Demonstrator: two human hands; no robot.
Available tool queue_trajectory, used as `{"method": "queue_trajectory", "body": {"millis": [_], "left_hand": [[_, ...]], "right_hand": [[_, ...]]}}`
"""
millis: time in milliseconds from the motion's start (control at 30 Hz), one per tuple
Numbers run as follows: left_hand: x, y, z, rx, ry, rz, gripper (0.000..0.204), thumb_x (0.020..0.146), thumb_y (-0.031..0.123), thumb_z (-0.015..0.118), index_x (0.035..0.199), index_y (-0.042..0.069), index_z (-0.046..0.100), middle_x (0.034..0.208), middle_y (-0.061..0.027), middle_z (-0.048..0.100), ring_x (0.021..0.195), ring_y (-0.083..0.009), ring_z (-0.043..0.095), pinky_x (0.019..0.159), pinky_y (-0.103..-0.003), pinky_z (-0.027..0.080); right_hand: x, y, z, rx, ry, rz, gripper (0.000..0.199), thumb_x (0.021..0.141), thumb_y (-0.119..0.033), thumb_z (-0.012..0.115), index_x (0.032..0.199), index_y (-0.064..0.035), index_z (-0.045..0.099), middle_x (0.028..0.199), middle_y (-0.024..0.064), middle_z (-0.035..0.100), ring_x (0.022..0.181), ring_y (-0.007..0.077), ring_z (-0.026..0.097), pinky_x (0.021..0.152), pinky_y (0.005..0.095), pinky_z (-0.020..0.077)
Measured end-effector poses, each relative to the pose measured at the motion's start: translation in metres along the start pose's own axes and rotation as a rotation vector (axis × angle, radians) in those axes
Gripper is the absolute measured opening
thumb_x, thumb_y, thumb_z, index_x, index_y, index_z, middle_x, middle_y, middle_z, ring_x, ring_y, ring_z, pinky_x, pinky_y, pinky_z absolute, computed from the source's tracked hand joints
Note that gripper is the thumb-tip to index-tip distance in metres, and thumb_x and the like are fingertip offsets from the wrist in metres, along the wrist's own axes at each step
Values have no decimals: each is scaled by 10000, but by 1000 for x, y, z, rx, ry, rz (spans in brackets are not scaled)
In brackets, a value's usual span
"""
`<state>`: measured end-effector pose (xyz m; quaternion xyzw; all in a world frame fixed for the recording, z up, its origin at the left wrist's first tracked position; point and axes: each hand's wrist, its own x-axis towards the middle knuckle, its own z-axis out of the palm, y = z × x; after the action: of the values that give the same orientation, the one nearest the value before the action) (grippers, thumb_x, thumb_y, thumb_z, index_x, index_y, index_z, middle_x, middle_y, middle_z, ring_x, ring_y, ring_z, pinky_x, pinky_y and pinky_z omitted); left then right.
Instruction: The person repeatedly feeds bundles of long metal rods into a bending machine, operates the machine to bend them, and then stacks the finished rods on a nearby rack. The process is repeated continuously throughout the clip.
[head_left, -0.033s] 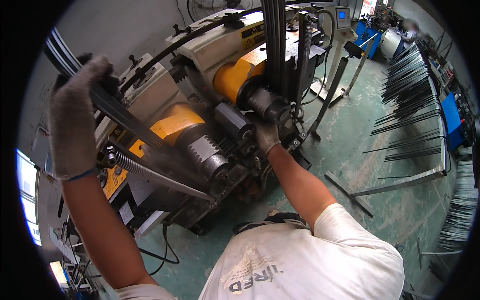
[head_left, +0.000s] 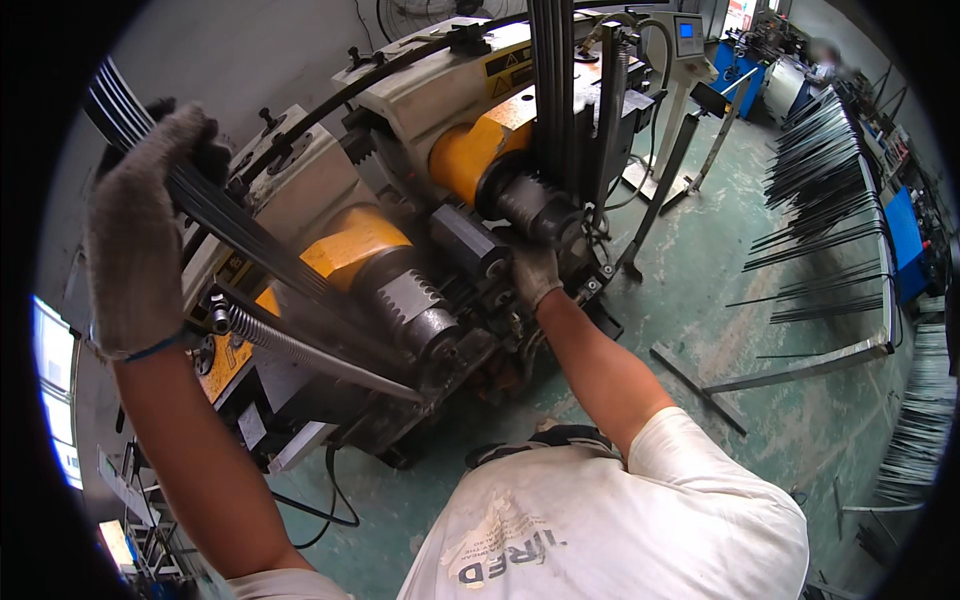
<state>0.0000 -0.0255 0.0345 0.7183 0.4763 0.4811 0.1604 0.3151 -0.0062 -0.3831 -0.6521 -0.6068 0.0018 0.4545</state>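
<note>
The person's left arm is raised steeply at the side, the left hand [head_left: 138, 235] in a grey-brown knitted glove with dark fingers, bent at the top. Its grip is closed round a bundle of long, thin, dark metal rods [head_left: 245, 235]. The bundle passes through that grip near its upper end and slants down to the right across the machine, its lower part blurred.

The right arm stretches forward and low, the gloved right hand [head_left: 535, 272] just under a ridged grey metal cylinder [head_left: 535, 207]. Its fingertips are hidden, so whether they grip anything cannot be told.

Between the hands stand a dark, faceted metal block [head_left: 466, 240] and an orange-yellow metal collar [head_left: 352, 243]. A second dark rod bundle [head_left: 552, 95] stands upright beyond the right hand. Farther right, a metal rack of dark rods [head_left: 818, 165] stands on the green floor [head_left: 700, 300].
</note>
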Motion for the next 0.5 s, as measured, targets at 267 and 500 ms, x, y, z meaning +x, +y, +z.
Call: {"method": "queue_trajectory", "body": {"millis": [267, 500], "left_hand": [[11, -45, -31, 962, 11, 704, 303, 1148, 244, 565, 1368, 153, 753, 1165, -89, 840, 1027, -196, 833, 996, -341, 675], [-4, -24, -23, 866, -71, 698, 282, 1133, 211, 610, 1369, 150, 751, 1113, -88, 851, 1003, -235, 843, 976, -388, 681]], "right_hand": [[-20, 33, 32, 54, 9, -10, 353, 936, -142, 660, 1270, -130, 776, 1170, 124, 791, 1120, 345, 752, 957, 446, 596], [-15, 25, 19, -11, -49, -24, 335, 923, -153, 701, 1245, -117, 789, 1184, 126, 798, 1122, 328, 759, 969, 430, 607]]}}
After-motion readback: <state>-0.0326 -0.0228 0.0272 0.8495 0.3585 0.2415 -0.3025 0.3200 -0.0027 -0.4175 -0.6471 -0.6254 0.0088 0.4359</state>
